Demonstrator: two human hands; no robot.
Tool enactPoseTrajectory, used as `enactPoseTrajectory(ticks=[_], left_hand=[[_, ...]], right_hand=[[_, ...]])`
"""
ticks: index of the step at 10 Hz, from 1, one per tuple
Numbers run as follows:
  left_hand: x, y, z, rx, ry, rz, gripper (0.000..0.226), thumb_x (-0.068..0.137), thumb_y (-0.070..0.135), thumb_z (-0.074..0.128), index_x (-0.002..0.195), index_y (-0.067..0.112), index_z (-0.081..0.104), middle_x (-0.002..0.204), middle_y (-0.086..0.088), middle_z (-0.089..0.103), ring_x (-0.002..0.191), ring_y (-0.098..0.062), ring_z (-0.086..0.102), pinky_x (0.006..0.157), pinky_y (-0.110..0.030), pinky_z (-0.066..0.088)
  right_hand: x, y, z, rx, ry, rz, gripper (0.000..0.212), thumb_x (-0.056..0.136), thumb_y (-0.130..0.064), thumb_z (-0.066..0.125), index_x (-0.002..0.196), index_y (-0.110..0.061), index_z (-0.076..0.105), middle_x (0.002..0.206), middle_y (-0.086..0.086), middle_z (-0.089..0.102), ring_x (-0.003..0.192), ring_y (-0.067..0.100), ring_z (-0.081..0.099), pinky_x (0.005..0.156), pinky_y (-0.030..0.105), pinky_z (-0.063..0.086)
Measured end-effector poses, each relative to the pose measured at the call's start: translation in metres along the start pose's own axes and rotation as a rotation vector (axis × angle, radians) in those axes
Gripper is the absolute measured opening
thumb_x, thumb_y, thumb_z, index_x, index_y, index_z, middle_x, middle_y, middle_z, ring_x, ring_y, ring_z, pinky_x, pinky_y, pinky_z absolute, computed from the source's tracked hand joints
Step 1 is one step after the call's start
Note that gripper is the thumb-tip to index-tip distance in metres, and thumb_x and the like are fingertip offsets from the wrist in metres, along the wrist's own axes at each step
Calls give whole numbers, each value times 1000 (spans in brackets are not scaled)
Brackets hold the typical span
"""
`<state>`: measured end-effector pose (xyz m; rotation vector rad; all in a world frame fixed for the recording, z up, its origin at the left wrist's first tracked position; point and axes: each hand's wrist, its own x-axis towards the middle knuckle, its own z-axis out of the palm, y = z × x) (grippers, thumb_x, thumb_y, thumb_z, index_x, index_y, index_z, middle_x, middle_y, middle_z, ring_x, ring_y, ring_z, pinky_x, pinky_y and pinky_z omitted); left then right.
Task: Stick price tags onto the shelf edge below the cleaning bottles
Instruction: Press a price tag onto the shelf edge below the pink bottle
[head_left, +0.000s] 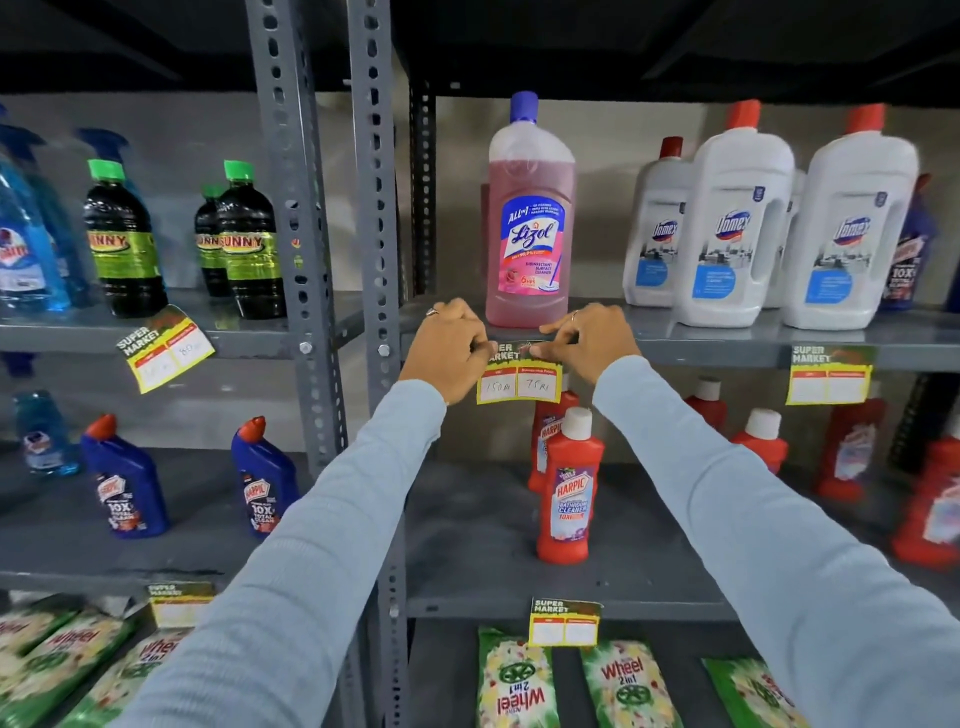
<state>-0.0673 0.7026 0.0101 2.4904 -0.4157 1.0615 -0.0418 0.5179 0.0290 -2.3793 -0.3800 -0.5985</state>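
A yellow and green price tag (519, 382) marked "150 ml" and "75 Rs" lies against the grey shelf edge (701, 353), right below the pink Lizol bottle (530, 218). My left hand (449, 351) pinches the tag's top left corner. My right hand (592, 340) presses fingertips on its top right part. Both sleeves are light blue. White Domex bottles (727, 228) stand to the right on the same shelf, with another price tag (828, 376) stuck below them.
A crooked tag (166, 348) hangs under dark Sunny bottles (124, 244) on the left rack. Perforated grey uprights (371, 208) split the two racks. Red Harpic bottles (569, 488) stand on the shelf below, Wheel packets (517, 680) at the bottom.
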Motion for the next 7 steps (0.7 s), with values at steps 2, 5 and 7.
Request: enactPoseTrajectory(ticks=[2,5,7], left_hand=[[4,-10,4,-17,35,37,28,83,21,64,65,7,49,87,-11,57,86,-27,49,75,-34,42],[9,-2,-14,-263,6,-122,25,75,-2,72,79,8,50,85,-11,71,78,-19,65,72,-32,56],[8,-3,-26,-274,-62,-133,26,77,-17,55,81,8,55,89,-9,71,85,-18,65,87,-39,55]], right_hand=[[9,-11,-12,-150,98,214,58,52,-53,83,77,-7,60,79,9,64,70,25,61,70,35,54],[9,-6,-29,-91,35,108,34,57,-32,87,74,-6,75,78,6,73,70,21,63,66,29,47],[-15,11,-56,193,190,-15,26,72,7,66,88,-11,72,96,11,74,80,14,67,88,31,53]])
